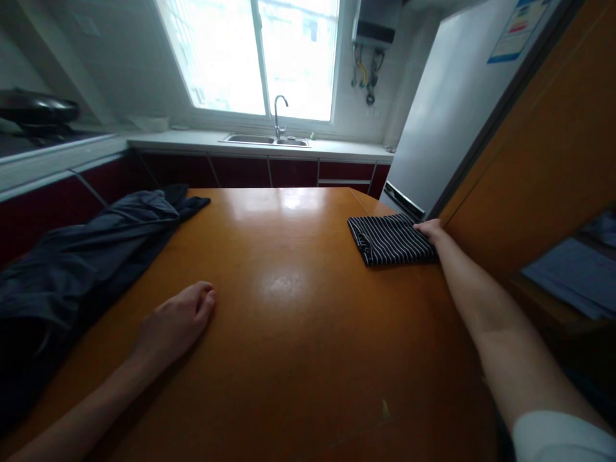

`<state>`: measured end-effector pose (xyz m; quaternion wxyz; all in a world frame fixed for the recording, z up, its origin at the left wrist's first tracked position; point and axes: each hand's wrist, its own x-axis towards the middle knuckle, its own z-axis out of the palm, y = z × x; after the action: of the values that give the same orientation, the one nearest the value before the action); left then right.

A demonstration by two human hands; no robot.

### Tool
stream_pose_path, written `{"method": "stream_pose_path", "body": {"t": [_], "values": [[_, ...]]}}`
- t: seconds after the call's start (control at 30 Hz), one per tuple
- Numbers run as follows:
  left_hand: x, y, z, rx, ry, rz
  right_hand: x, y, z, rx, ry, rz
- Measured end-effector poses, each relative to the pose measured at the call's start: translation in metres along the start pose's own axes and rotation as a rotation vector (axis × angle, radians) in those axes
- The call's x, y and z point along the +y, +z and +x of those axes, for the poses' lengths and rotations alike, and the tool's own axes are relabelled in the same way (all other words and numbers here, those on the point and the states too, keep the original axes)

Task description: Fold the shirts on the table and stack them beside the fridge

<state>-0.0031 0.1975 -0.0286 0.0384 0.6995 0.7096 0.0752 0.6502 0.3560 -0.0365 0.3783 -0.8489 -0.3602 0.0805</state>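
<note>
A folded black garment with white stripes [392, 239] lies on the right part of the wooden table [283, 314]. My right hand [430, 229], arm stretched out, is at the garment's far right corner; its thumb lies over the cloth and the other fingers are mostly hidden. My left hand [176, 321] rests on the table at the left, its fingers curled in loosely with nothing visible in them. Beside it, a dark grey garment [91, 256] lies unfolded and rumpled along the table's left edge.
Close on the right stand a wooden panel [534, 128] and a grey fridge [447, 102]. Beyond the table run a counter with a sink [250, 138] and a tap [277, 115] under a bright window. A dark pan [36, 106] sits at far left.
</note>
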Motion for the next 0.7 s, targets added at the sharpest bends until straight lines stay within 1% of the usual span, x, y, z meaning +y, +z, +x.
{"method": "stream_pose_path", "body": {"t": [0.07,0.13,0.23,0.3,0.37,0.43,0.5,0.53,0.6,0.7], "values": [[-0.001,0.001,0.001,-0.003,-0.004,0.010,0.000,-0.005,-0.002,0.009,-0.025,-0.058],[-0.002,0.003,0.001,0.002,0.009,0.011,-0.004,-0.009,-0.010,0.018,-0.081,-0.119],[-0.003,0.005,0.001,0.028,0.024,0.002,-0.017,-0.004,-0.032,0.027,-0.231,-0.190],[-0.002,0.005,0.001,0.037,0.015,0.006,-0.028,0.008,-0.056,-0.012,-0.359,-0.214],[-0.001,0.005,0.001,0.039,0.009,0.008,-0.039,0.025,-0.087,-0.094,-0.479,-0.227],[-0.001,0.004,0.000,0.039,0.009,0.005,-0.047,0.042,-0.122,-0.175,-0.567,-0.245],[-0.001,0.004,0.000,0.042,0.020,-0.008,-0.052,0.056,-0.156,-0.269,-0.650,-0.315],[-0.001,0.004,0.000,0.047,0.025,-0.016,-0.053,0.061,-0.170,-0.301,-0.677,-0.365],[-0.002,0.005,-0.001,0.058,0.037,-0.033,-0.055,0.066,-0.192,-0.320,-0.702,-0.457],[-0.002,0.005,-0.001,0.062,0.055,-0.051,-0.057,0.066,-0.206,-0.311,-0.700,-0.522]]}}
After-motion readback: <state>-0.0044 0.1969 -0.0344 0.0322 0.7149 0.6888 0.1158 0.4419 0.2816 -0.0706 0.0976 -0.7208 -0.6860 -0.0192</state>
